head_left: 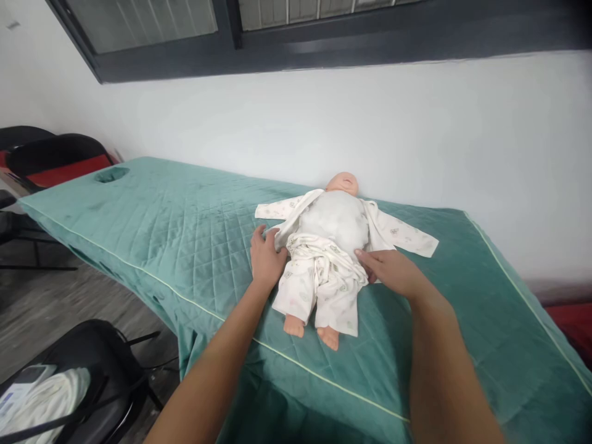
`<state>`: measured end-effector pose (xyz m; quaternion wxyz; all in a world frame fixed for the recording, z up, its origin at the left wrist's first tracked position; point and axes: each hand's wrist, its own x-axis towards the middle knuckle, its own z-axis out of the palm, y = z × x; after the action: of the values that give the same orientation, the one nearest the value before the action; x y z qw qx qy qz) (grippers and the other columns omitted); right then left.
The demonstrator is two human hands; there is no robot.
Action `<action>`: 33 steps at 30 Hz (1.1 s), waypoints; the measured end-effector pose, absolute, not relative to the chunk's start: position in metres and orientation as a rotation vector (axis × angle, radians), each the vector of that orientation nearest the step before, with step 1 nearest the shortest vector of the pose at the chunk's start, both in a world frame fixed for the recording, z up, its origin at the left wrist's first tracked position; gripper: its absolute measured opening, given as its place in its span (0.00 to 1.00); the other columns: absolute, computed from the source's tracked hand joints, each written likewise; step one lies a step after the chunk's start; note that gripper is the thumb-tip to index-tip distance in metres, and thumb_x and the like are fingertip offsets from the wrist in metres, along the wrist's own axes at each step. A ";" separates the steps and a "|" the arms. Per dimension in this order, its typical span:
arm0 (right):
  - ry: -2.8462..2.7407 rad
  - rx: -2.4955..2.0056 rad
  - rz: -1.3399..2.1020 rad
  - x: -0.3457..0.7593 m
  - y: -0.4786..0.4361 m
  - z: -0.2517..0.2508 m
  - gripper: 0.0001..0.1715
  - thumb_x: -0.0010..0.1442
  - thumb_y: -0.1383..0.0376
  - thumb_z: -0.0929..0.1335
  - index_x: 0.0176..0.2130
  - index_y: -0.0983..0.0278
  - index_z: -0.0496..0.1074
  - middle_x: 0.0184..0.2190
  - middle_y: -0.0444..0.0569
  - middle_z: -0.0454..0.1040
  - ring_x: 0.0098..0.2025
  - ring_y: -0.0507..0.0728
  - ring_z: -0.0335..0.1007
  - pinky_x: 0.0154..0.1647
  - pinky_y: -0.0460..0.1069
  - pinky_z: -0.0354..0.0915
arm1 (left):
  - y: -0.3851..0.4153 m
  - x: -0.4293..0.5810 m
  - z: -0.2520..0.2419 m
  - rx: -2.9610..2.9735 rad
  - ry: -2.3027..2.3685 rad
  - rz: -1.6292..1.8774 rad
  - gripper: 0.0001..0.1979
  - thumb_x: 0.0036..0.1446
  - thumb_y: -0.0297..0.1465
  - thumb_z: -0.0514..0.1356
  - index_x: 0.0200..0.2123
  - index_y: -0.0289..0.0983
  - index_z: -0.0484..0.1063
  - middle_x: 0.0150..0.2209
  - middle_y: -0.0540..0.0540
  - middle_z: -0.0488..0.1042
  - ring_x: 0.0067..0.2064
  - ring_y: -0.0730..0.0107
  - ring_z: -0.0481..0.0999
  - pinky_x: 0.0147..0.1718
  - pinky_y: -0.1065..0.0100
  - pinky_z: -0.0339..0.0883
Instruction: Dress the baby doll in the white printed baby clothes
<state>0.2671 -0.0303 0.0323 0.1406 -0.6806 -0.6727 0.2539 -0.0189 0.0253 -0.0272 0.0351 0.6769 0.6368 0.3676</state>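
Note:
A baby doll (343, 183) lies on its back, its bare feet toward me. It wears a white patterned baby shirt (409, 234), spread open at the front with both sleeves stretched out, over a pale grey-white torso. White patterned baby trousers (335, 296) cover its legs and are bunched at the waist. My left hand (268, 258) is at the doll's side, fingers curled and closed on the lower edge of the open shirt. On the other side, my right hand (393, 270) pinches at the trousers' waist; its lower fingers are partly hidden.
The doll lies on a padded bed with a green quilted cover (185, 203), which has a face hole (111, 175) at the far left. A white wall and dark window frame stand behind. A black chair (102, 351) at lower left holds folded white cloth (58, 398).

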 end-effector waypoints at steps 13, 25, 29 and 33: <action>-2.035 -2.107 0.716 0.264 -0.035 0.037 0.40 0.64 0.39 0.53 0.18 0.60 0.70 0.26 0.48 0.78 0.34 0.59 0.72 0.39 0.51 0.59 | 0.023 -0.019 -0.024 2.096 1.893 1.135 0.25 0.52 0.32 0.60 0.55 0.41 0.69 0.62 0.37 0.57 0.61 0.47 0.62 0.57 0.48 0.61; -1.989 -1.760 0.435 0.254 -0.039 0.022 0.29 0.65 0.44 0.56 0.23 0.60 0.61 0.22 0.47 0.72 0.28 0.57 0.64 0.30 0.49 0.54 | 0.023 -0.018 -0.024 2.110 1.919 1.097 0.24 0.53 0.34 0.61 0.55 0.41 0.68 0.62 0.38 0.58 0.62 0.48 0.61 0.57 0.50 0.61; -1.978 -1.756 0.499 0.255 -0.040 0.021 0.29 0.65 0.45 0.56 0.23 0.60 0.62 0.24 0.48 0.73 0.29 0.57 0.66 0.30 0.49 0.53 | 0.024 -0.018 -0.026 2.111 1.915 1.100 0.25 0.53 0.32 0.60 0.55 0.41 0.68 0.62 0.38 0.58 0.62 0.47 0.61 0.57 0.50 0.61; -1.898 -1.821 0.407 0.252 -0.041 0.021 0.30 0.64 0.45 0.58 0.21 0.60 0.59 0.21 0.46 0.68 0.27 0.56 0.61 0.30 0.49 0.52 | 0.024 -0.020 -0.029 2.076 1.860 1.188 0.25 0.52 0.31 0.61 0.55 0.39 0.68 0.62 0.38 0.57 0.63 0.49 0.60 0.59 0.49 0.59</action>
<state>0.2516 -0.0409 0.0214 0.2377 -0.6647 -0.6925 0.1485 -0.0198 0.0244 -0.0290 0.0559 0.6841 0.6129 0.3914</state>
